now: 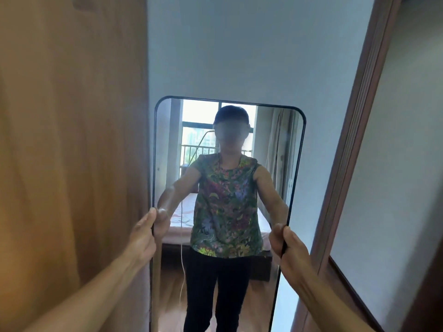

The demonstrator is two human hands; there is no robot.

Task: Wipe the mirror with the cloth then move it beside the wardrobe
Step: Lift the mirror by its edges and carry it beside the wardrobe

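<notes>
Your left hand (141, 232) and right hand (288, 245) each gripped a side edge of the mirror (239, 106), which stood upright just beside the wardrobe (72, 140), against the wall (239, 44).

It was a home bedroom: a wooden wardrobe (72, 140) stood beside a pale wall (239, 56), and the mirror (275, 144) reflected a bed, curtains and balcony window.
</notes>
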